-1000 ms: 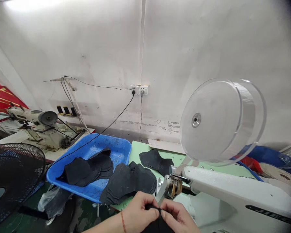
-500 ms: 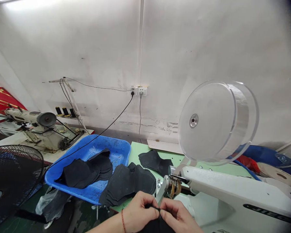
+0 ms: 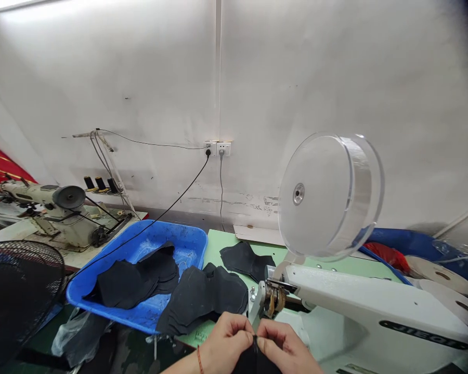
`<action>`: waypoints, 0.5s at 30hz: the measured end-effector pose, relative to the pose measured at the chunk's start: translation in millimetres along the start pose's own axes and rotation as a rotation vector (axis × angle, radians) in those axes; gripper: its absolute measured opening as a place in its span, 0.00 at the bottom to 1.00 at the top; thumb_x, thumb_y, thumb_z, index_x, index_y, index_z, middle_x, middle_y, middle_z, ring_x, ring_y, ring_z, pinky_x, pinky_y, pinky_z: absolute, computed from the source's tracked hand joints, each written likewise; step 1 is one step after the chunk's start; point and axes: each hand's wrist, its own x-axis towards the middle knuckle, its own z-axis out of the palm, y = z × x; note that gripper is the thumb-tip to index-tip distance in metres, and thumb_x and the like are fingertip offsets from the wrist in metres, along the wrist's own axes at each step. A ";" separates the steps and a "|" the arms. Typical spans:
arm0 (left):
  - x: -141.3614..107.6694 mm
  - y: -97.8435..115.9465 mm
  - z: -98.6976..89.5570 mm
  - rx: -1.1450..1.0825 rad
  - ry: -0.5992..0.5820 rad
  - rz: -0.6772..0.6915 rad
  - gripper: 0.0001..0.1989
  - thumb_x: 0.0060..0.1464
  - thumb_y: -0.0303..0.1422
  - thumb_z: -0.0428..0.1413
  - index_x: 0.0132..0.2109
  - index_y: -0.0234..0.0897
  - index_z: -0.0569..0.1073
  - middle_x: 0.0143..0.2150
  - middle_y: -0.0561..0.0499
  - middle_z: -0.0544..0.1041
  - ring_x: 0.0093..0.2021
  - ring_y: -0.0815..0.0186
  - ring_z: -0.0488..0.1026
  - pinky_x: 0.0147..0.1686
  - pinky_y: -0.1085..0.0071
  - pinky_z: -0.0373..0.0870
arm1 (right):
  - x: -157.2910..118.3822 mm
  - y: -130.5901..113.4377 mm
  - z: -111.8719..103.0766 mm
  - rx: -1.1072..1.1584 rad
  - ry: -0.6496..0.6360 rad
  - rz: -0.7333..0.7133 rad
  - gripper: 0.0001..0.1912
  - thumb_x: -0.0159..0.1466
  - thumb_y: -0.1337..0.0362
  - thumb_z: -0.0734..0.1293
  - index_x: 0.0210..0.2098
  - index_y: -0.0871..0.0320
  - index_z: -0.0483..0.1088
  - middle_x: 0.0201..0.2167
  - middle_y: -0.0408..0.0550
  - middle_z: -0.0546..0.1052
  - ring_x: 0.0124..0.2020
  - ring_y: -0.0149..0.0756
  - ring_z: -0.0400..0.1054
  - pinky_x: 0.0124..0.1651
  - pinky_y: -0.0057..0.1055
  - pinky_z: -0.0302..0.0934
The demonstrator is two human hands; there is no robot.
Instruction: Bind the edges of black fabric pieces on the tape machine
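Observation:
My left hand [image 3: 226,344] and my right hand [image 3: 284,347] pinch a black fabric piece [image 3: 254,362] between thumbs and fingers, side by side at the bottom of the view. A seam line runs down the piece between the two thumbs. Just beyond my fingertips is the front end of a white sewing machine [image 3: 343,293] with a clear round tape reel [image 3: 320,195] above it. Left of my hands lies a stack of black fabric pieces [image 3: 206,298], overlapping the edge of the green table [image 3: 214,244]. The lower part of the held piece is cut off by the frame.
A blue plastic tub [image 3: 193,236] holds more black pieces [image 3: 128,283]. Further black pieces [image 3: 246,258] lie behind the stack. At left stand a black fan [image 3: 21,291] and an older sewing machine [image 3: 68,213]. A black cable [image 3: 167,210] crosses over the tub. White tape rolls [image 3: 440,275] lie at right.
My view has shifted slightly, so the background sits a little further left. Both hands keep their pinch on the black piece, with little visible movement. The clear reel looks slightly turned.

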 end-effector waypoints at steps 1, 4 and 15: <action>0.1 -0.3 0.9 0.027 0.009 0.002 0.09 0.41 0.35 0.51 0.21 0.35 0.63 0.20 0.58 0.57 0.26 0.72 0.54 0.27 0.73 0.51 | -0.3 1.2 -0.5 -0.003 0.003 0.003 0.14 0.55 0.54 0.60 0.20 0.55 0.55 0.20 0.37 0.53 0.26 0.32 0.49 0.29 0.31 0.45; 2.1 -2.0 4.4 0.090 0.029 0.023 0.13 0.43 0.38 0.53 0.20 0.35 0.61 0.20 0.58 0.56 0.26 0.72 0.54 0.28 0.73 0.51 | -1.5 4.6 -2.2 -0.032 0.010 -0.004 0.14 0.55 0.54 0.61 0.20 0.55 0.56 0.20 0.37 0.54 0.25 0.32 0.49 0.29 0.31 0.45; 24.9 -8.0 2.0 0.087 -0.172 0.089 0.20 0.48 0.47 0.52 0.24 0.33 0.65 0.21 0.58 0.58 0.24 0.73 0.53 0.25 0.74 0.50 | -17.4 38.0 -42.4 0.119 0.011 0.092 0.19 0.51 0.47 0.67 0.24 0.57 0.62 0.21 0.37 0.58 0.25 0.30 0.52 0.29 0.30 0.47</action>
